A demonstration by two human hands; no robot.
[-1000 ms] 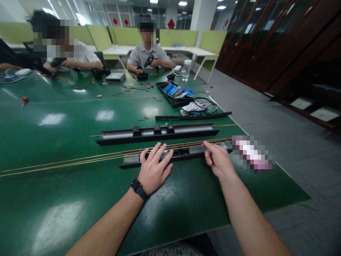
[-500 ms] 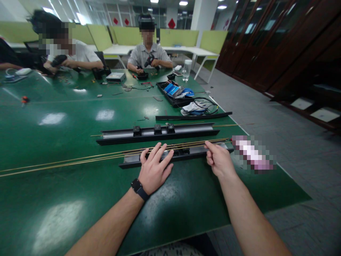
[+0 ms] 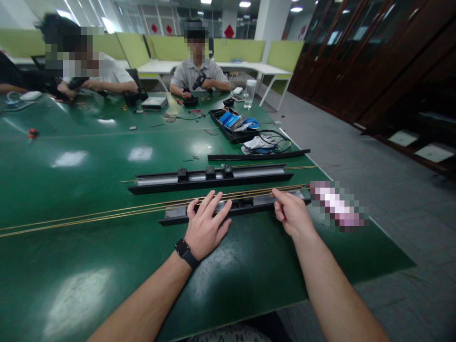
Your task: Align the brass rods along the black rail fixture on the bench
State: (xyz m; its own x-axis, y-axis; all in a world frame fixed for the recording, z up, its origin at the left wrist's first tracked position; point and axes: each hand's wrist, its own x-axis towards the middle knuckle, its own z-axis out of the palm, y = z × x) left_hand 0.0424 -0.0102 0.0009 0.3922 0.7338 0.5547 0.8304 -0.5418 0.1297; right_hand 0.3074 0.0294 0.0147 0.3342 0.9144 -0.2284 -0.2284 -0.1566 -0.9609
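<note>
My left hand (image 3: 206,222) lies with its fingers spread over a black rail (image 3: 265,210), its fingertips at several thin brass-coloured rods (image 3: 117,212). The rods run lengthwise above the rail and far out to the left. Toward the rail's right end is my right hand (image 3: 292,213), its index finger stretched to the rods and the other fingers curled in. Whether anything is pinched there is hidden. Dark blocks (image 3: 245,199) sit in the rail, partly covered by the rods and my left hand.
Behind lies a second black rail (image 3: 210,180) with several dark blocks. Farther back are a black strip (image 3: 258,155), gloves with a cable (image 3: 265,142) and a black tray (image 3: 233,135). A blurred-out pink patch (image 3: 337,204) is at the right. Two people (image 3: 199,76) sit across the table.
My right hand has shifted very slightly left along the rods. My left hand has stayed in place.
</note>
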